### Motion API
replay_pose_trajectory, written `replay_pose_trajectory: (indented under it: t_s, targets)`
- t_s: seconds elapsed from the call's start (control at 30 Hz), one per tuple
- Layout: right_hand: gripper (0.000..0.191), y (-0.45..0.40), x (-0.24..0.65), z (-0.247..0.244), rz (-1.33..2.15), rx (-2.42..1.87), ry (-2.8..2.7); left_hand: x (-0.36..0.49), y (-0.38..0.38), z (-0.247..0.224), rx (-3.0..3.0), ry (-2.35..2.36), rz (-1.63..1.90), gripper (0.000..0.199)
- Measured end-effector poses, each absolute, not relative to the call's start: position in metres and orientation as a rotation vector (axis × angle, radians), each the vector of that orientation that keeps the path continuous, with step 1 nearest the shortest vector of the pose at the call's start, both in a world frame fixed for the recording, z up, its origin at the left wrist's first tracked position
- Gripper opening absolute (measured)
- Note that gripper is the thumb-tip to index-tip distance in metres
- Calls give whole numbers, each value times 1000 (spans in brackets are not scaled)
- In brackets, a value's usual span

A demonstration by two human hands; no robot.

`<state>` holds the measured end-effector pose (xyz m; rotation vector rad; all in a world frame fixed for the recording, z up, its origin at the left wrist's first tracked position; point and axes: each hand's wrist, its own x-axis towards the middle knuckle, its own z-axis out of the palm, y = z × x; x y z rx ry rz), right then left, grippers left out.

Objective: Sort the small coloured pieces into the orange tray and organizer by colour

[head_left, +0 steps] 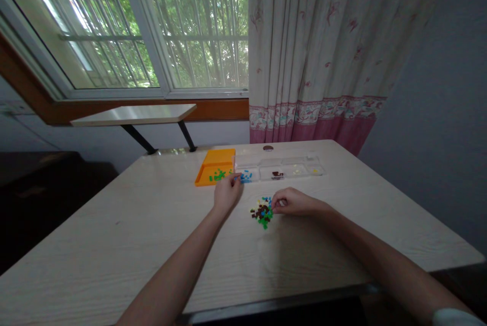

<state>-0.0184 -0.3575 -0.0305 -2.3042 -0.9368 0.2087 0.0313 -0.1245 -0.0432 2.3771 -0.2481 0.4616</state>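
Note:
A small pile of green, brown, blue and yellow pieces (262,212) lies on the table. At its right edge is my right hand (286,201), fingers pinched together; what they hold, if anything, is too small to name. My left hand (227,193) is closed at the near edge of the trays, its fingertips beside the blue pieces (246,177); its grip is too small to make out. Green pieces (218,175) lie in the orange tray (202,176). The clear divided tray (255,171) holds the blue pieces, brown pieces (277,175) and a few yellow ones (315,171).
Behind the trays a dark round disc (268,148) lies near the table's back edge. A raised shelf (137,113) on black legs stands at the back left. A curtain (304,52) hangs behind the table (152,245), beside a barred window.

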Motion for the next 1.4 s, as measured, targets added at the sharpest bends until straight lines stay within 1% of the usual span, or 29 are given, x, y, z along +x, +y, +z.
replay_pose_trajectory:
  t_s: [0.1, 0.27, 0.4, 0.57, 0.73, 0.93, 1.17, 1.4]
  targets:
    - [19, -358, -18, -33, 184, -2259, -868, 22, -129, -42, 2319, -429, 372, 29]
    - [21, -356, -15, -38, 70, -2181, -747, -3, -143, -34, 2268, -736, 110, 26]
    - [23, -351, -13, -44, 54, -2074, -632, -16, -152, -28, 2307, -752, 49, 28]
    - [27, -343, -15, -48, 162, -1937, -528, -17, -154, -29, 2340, -732, 64, 29]
    - [30, -340, -17, -47, 192, -1891, -521, -18, -155, -29, 2307, -730, 56, 29]
    - [31, -341, -16, -48, 166, -1948, -529, -19, -154, -26, 2291, -742, 65, 29]
    - [29, -343, -17, -44, -103, -2129, -645, -17, -151, -26, 2320, -744, 81, 29]
    - [21, -344, -20, -37, -231, -2252, -777, -18, -151, -26, 2344, -792, 87, 29]
